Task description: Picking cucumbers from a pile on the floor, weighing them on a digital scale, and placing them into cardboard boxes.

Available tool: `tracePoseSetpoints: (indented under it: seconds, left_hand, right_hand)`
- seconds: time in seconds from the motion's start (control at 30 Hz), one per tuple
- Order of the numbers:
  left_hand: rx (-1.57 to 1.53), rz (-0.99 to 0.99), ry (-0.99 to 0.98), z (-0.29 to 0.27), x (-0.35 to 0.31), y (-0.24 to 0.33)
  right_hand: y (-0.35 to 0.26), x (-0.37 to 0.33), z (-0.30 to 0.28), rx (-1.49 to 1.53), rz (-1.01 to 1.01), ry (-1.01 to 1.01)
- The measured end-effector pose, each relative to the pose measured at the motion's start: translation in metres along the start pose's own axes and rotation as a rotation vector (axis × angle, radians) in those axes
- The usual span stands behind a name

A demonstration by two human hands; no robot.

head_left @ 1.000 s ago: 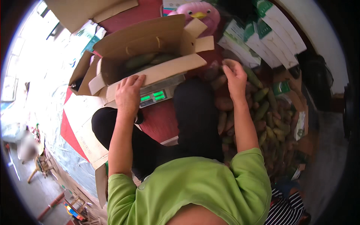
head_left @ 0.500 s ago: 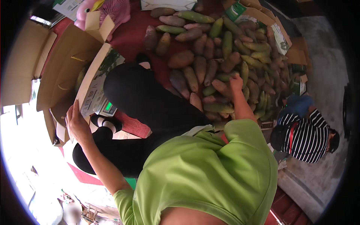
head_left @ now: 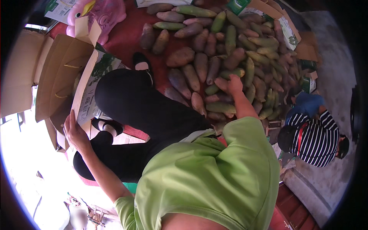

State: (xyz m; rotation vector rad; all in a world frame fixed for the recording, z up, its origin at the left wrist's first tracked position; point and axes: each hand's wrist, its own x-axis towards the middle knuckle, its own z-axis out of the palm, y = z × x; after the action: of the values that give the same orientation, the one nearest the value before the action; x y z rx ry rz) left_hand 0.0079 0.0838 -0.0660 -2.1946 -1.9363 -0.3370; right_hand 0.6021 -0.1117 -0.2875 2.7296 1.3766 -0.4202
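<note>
My left hand rests at the near edge of an upright cardboard carton, fingers stretched out against it. My right hand is closed round the end of a plump reddish-brown long vegetable on the pile. Its kind is not clear; the far side of the grip is hidden. Around it lie many more long, thick vegetables, such as a green one and a brown one, on a red floor covering. The carton has rope handles, and little of its inside shows.
A pink bird-shaped plastic item stands beyond the carton. At the right, a person in a striped top bends down beside the pile. An opened box borders the pile's far right. My black-clad knee stands between carton and pile.
The view has shifted slightly. My right hand has moved a little left and nearer, onto the reddish-brown vegetable. My left hand stays by the carton's edge.
</note>
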Motion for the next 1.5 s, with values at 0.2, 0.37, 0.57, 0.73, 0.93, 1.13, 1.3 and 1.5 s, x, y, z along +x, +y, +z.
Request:
tracePoseSetpoints:
  seconds: [0.2, 0.37, 0.57, 0.73, 0.93, 1.13, 1.3, 1.5]
  left_hand:
    - [0.008, -0.003, 0.001, 0.000, -0.001, 0.002]
    - [0.004, -0.070, -0.015, -0.003, -0.002, 0.008]
    - [0.018, -0.107, -0.013, -0.008, 0.001, 0.018]
    - [0.038, -0.091, 0.003, -0.010, 0.000, 0.014]
    - [0.037, -0.082, 0.020, -0.014, 0.002, 0.015]
    - [0.008, -0.083, 0.012, -0.016, 0.003, 0.013]
    - [0.002, -0.080, -0.016, -0.017, 0.004, 0.011]
    - [-0.049, -0.075, -0.010, -0.019, 0.003, 0.007]
  right_hand:
    - [-0.019, 0.034, -0.018, -0.320, -0.337, -0.236]
    - [-0.002, 0.053, 0.003, -0.424, -0.448, -0.357]
    - [-0.008, 0.057, 0.005, -0.538, -0.456, -0.428]
    - [-0.013, 0.057, 0.006, -0.556, -0.460, -0.443]
    - [-0.011, 0.046, -0.002, -0.562, -0.458, -0.440]
    - [-0.033, 0.026, -0.032, -0.338, -0.310, -0.340]
    - [-0.052, 0.009, -0.051, 0.049, -0.246, -0.187]
    - [-0.047, 0.029, -0.041, 0.384, -0.213, 0.106]
